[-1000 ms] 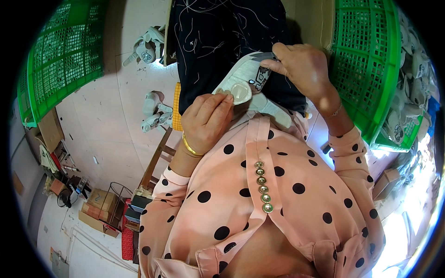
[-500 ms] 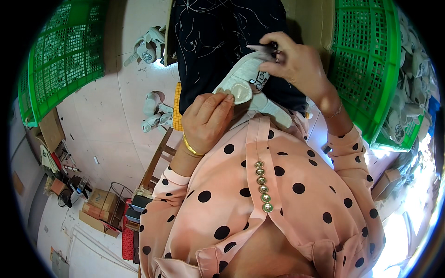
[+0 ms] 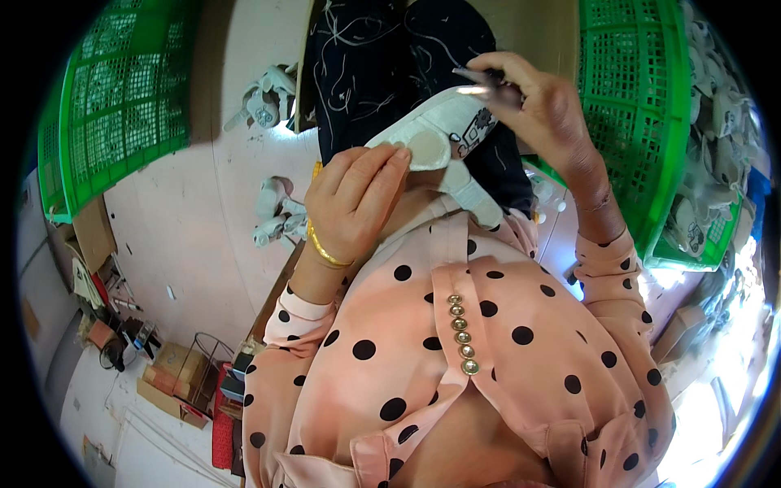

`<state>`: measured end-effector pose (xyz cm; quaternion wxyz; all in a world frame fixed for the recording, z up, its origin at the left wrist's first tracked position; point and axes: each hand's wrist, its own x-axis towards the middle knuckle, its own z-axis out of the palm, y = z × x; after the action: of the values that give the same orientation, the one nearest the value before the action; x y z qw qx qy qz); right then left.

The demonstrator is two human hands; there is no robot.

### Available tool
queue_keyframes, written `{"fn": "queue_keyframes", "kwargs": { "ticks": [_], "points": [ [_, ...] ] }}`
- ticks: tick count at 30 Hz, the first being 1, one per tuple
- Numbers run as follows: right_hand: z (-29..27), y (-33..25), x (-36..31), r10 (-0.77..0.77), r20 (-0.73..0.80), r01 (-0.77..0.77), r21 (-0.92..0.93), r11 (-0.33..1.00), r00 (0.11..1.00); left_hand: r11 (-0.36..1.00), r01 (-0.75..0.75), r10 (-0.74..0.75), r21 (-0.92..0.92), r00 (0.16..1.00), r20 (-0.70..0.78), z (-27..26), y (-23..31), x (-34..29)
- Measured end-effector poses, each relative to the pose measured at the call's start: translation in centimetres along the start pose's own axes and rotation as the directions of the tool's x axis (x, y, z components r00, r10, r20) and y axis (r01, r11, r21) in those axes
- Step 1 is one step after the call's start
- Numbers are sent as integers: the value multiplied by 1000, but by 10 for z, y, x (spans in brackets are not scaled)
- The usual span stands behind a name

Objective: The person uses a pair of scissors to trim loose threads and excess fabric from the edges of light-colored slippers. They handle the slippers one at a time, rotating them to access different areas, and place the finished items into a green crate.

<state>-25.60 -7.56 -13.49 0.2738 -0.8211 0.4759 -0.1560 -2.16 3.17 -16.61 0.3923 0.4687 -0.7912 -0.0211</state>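
A light grey fabric shoe upper point(image 3: 443, 122) with a dark embroidered pattern and a rounded tab is stretched out over my lap. Its near edge is pinched between the thumb and fingers of my left hand point(image 3: 358, 191). A strap-like part hangs down toward my shirt. My right hand point(image 3: 549, 110) is closed around small thread snips point(image 3: 482, 83), slightly blurred, whose blades lie at the upper's far end by the pattern. Part of the snips is hidden by my fingers.
Green plastic crates stand on the left point(image 3: 122, 114) and right point(image 3: 626, 122). The right side holds several similar uppers point(image 3: 708, 130). More uppers point(image 3: 264, 102) lie left of my legs. Loose threads cling to my dark trousers point(image 3: 354, 81). Cardboard boxes point(image 3: 175, 370) sit at lower left.
My right hand with the snips has shifted a little right, and the blades show more clearly. My left hand has moved slightly left and up, still gripping the upper.
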Motion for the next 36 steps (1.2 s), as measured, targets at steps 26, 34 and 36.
{"fn": "queue_keyframes", "kwargs": {
  "ticks": [26,34,36],
  "points": [
    [8,23,-18,-27,-71,12,-193,981,997,995,104,-103,-10,994,36,8,0,-8],
    [11,21,-21,-136,-92,88,-405,910,986,999,47,-47,-4,999,3,7,-1,-6],
    [11,20,-21,-119,-90,75,-393,917,989,999,52,-52,3,999,7,6,1,-6]
  ]
}}
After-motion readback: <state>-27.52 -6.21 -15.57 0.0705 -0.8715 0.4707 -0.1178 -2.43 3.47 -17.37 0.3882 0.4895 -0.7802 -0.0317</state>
